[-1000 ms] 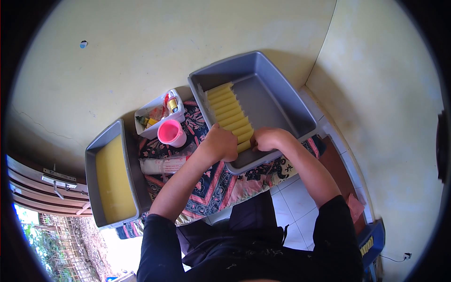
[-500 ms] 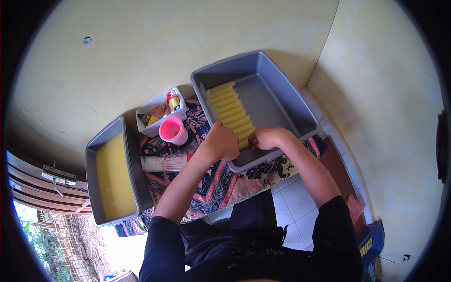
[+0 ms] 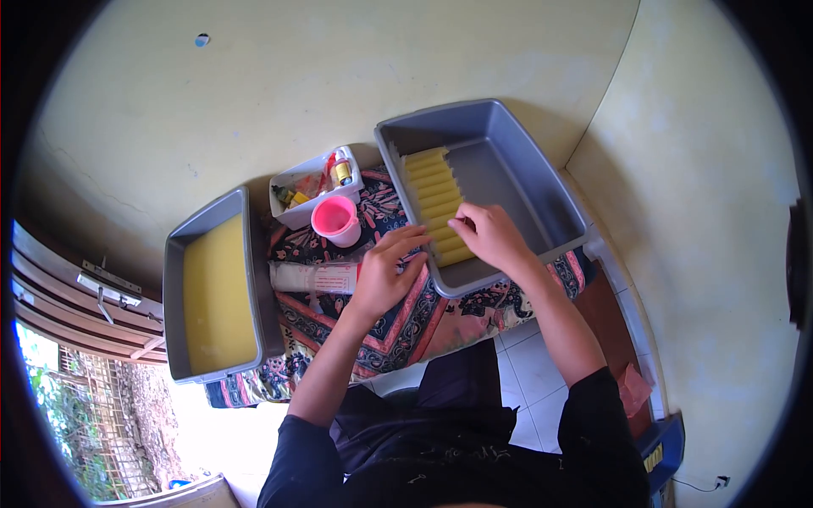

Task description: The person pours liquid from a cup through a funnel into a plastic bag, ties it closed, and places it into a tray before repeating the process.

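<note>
A row of several slim yellow packets in clear plastic [image 3: 436, 196] lies side by side along the left part of a grey tub [image 3: 525, 165]. My left hand [image 3: 389, 269] is at the tub's left rim, fingers stretched out and apart, fingertips close to the packets' left ends. Over the right ends of the packets is my right hand [image 3: 493, 237], its fingers curled in and pressed together. Whatever those fingers pinch, if anything, is hidden. To the left, a second grey tub [image 3: 267, 313] holds yellow liquid [image 3: 218, 296].
Between the tubs stand a pink cup [image 3: 336, 222] and a white basket [image 3: 292, 216] of small bottles and packets. A clear-wrapped white pack [image 3: 313, 277] lies on the patterned cloth [image 3: 406, 326]. A blue crate [image 3: 665, 449] with yellow packets sits low at right.
My left hand has moved back from the packets to the tub's rim, its fingers opening out. My right hand has shifted up along the row. The camera view has turned slightly.
</note>
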Tool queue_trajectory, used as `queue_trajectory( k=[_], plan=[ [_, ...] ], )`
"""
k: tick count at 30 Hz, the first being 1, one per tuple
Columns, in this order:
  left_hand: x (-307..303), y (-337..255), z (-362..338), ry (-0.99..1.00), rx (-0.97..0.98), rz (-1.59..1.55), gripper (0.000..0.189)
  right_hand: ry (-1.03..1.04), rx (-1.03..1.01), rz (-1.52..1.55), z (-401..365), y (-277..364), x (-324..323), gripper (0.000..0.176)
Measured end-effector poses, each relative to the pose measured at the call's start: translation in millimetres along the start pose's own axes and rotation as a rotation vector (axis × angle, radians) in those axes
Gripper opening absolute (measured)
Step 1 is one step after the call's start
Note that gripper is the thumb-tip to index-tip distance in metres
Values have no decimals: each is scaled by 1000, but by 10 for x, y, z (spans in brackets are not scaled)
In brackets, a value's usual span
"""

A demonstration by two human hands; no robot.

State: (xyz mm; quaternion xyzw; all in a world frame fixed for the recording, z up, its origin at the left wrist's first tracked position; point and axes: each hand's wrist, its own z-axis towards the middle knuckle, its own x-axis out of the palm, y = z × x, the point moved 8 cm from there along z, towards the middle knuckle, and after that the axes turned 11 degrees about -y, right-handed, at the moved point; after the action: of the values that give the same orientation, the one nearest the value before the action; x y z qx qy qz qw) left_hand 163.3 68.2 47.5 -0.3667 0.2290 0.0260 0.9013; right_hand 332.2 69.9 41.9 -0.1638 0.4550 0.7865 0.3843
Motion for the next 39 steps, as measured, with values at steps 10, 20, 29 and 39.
queue_trajectory(
  k=[10,20,29,39],
  plan=[
    [-894,562,-800,-270,-433,86,18,-37,-116,406,-416,1195,471,18],
    [-1248,596,-1024,-341,-202,524,25,130,-210,162,-618,1128,1501,18],
    [-1132,968,-1185,-226,-214,559,37,90,-321,-20,-593,1096,1897,29],
    [-1364,559,-1366,-372,-149,348,28,-53,-354,33,-512,1135,1701,25]
  ],
)
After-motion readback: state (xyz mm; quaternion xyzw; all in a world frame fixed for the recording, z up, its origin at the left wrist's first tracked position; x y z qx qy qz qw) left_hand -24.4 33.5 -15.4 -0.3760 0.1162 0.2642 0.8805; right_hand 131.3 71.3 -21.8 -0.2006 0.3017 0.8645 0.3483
